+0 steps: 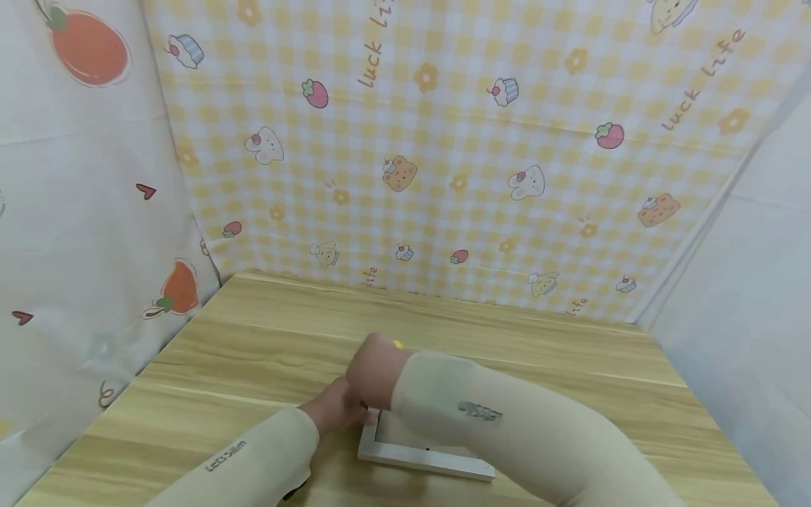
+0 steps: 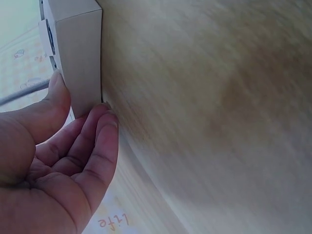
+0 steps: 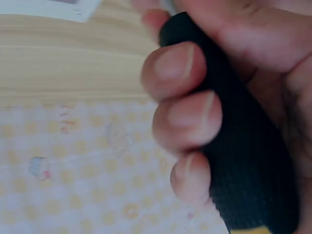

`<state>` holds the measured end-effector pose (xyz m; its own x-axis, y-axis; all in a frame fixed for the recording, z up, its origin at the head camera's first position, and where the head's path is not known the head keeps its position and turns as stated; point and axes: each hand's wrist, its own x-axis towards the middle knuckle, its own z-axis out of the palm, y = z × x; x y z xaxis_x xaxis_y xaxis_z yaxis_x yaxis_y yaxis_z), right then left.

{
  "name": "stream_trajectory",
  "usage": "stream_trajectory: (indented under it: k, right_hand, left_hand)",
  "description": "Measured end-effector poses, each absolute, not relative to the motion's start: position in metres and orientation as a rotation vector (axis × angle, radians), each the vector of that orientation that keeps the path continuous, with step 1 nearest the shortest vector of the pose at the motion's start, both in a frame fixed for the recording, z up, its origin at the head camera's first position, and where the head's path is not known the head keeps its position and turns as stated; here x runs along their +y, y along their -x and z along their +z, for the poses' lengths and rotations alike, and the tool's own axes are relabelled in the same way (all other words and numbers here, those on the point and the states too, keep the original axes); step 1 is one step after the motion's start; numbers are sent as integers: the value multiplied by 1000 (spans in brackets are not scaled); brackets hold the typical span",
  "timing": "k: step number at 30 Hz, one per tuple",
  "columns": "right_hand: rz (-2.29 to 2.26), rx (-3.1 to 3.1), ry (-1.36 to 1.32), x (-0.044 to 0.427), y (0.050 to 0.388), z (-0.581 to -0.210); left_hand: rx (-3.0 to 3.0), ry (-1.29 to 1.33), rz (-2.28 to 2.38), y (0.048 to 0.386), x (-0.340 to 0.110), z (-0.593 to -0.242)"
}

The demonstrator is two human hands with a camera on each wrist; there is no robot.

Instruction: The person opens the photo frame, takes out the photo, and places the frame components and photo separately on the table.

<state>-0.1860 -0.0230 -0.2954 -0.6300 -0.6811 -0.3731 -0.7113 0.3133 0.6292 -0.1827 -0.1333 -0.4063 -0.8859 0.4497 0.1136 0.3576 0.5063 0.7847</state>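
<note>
A white picture frame (image 1: 424, 456) lies on the table, partly hidden by the right forearm. My left hand (image 1: 336, 405) holds its left side; the left wrist view shows the thumb on one face and curled fingers at the lower edge of the white side piece (image 2: 80, 63). Above that hand, my right hand (image 1: 374, 362) grips a screwdriver, its fingers wrapped around the black ridged handle (image 3: 248, 146). The handle's yellow end (image 1: 398, 344) shows past the fist. A thin metal shaft (image 2: 24, 92) reaches the frame near the left thumb. Its tip is hidden.
The wood-grain table (image 1: 266, 338) meets a yellow checked cloth (image 1: 456, 211) at the back. White cloths (image 1: 76, 176) hang at both sides. A small dark thing (image 1: 296, 489) shows beneath the left sleeve. A white flat piece (image 3: 44, 12) appears in the right wrist view.
</note>
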Motion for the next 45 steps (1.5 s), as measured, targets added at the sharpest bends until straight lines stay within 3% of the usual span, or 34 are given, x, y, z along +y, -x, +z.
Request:
stream_trajectory:
  k: [5,10,15,22,33,45]
  right_hand:
    - [948,2604,1135,20,196,-291]
    - [334,2738,1053,75,202,-299]
    - [-191,2796,943,119,205,-326]
    - [-513,2907,771,150,201,-367]
    - [-622,2998,415,175,185,-404]
    - [-641,3009,627,180,175,-412]
  left_hand:
    - [2759,-547,1131,186,-129,-416]
    - [2754,-476,1148,185,-127,-416]
    - [2739,-411,1159,182,-129,-413]
    - [2746,-399,1180,182,-133,-415]
    - [2791,-357,1053,181,-132,-421]
    - [2815,-406,1040,181,-128,-422]
